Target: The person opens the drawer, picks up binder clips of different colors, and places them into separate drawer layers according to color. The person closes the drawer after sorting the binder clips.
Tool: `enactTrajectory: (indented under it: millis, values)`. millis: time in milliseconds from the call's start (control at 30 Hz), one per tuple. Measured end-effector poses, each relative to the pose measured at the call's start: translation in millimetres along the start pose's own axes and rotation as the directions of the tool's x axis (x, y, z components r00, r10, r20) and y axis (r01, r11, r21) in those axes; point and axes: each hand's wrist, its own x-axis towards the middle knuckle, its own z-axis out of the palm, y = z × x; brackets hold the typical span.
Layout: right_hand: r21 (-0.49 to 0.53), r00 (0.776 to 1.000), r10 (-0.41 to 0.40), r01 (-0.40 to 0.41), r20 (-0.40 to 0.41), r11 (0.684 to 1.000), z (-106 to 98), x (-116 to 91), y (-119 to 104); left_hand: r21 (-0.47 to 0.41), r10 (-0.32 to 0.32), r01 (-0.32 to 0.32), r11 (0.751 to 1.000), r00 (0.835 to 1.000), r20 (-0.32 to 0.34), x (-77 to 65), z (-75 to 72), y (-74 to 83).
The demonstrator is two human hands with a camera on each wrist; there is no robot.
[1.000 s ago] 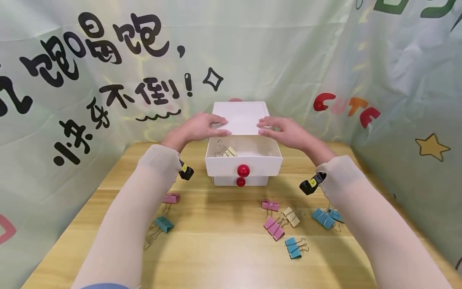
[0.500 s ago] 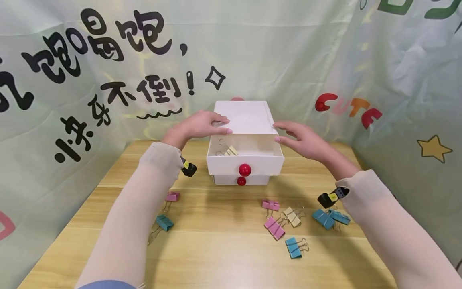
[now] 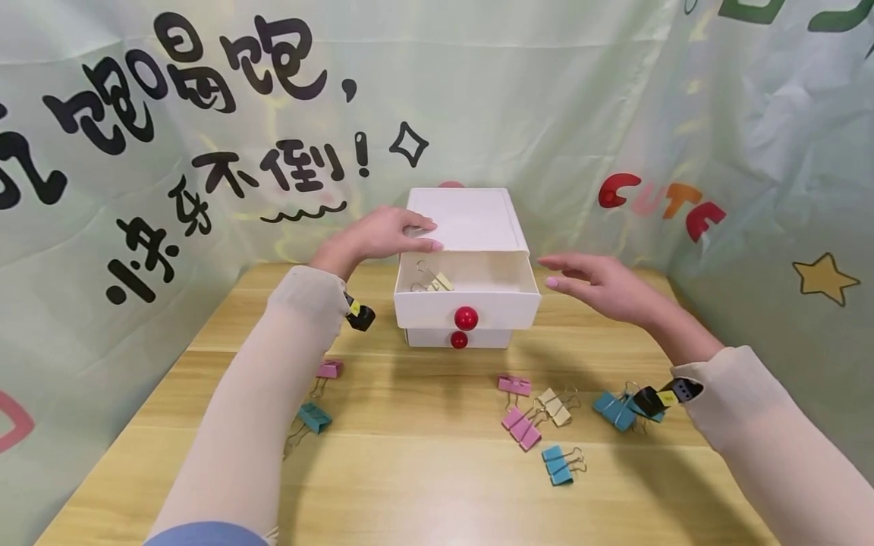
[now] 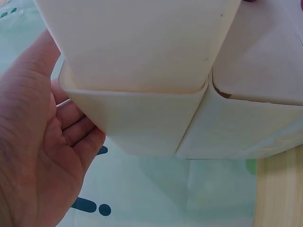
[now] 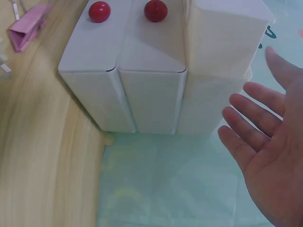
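Note:
A small white drawer box [image 3: 471, 216] stands at the back of the table, its top drawer [image 3: 426, 311] pulled out. Cream binder clips [image 3: 440, 283] lie in that drawer's left part. My left hand [image 3: 385, 233] rests against the box's upper left side, fingers on the side and thumb near the top's front edge. To the right of the box, my right hand [image 3: 601, 284] is held apart from it with fingers extended and nothing in them. Two lower drawers with red knobs [image 5: 155, 10] are closed in the right wrist view.
Right of centre on the wooden table [image 3: 423, 455] lie pink binder clips [image 3: 522, 428], a cream clip [image 3: 554, 407] and blue clips [image 3: 558, 465]. A teal clip [image 3: 314, 417] and a pink clip [image 3: 330, 369] lie beside my left forearm. Printed cloth [image 3: 546, 114] hangs behind.
My right hand has left the top of the box and moved right and down, away from its side. The left hand stays at the box.

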Motion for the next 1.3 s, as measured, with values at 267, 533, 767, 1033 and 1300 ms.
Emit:
enactTrajectory:
  millis: [267, 533, 767, 1033, 1300]
  values:
    - [-0.027, 0.998, 0.017, -0.015, 0.068, 1.000, -0.9, -20.7, 5.4, -0.003, -0.011, 0.011, 1.000, 1.000, -0.001, -0.3, -0.9, 0.9]
    - [-0.059, 0.997, -0.028, 0.032, 0.065, 0.998, -3.1, -38.4, 8.8, 0.000, -0.010, 0.010, 1.000, 1.000, -0.011, 2.4, -6.0, 2.8]
    - [-0.080, 0.994, -0.039, 0.047, 0.102, 0.996, 11.8, -51.9, 20.2, 0.015, 0.015, -0.015, 1.000, 1.000, -0.020, 4.3, -9.6, 3.1]
    - [-0.132, 0.990, -0.049, 0.067, 0.134, 0.989, 31.1, -68.9, 24.9, -0.006, 0.014, -0.014, 1.000, 1.000, -0.006, 1.3, 1.5, -0.4]
    - [-0.119, 0.964, -0.004, 0.037, 0.265, 0.992, 46.6, -78.1, 29.1, -0.012, 0.001, -0.001, 1.000, 1.000, -0.015, 1.0, 3.0, -1.0]
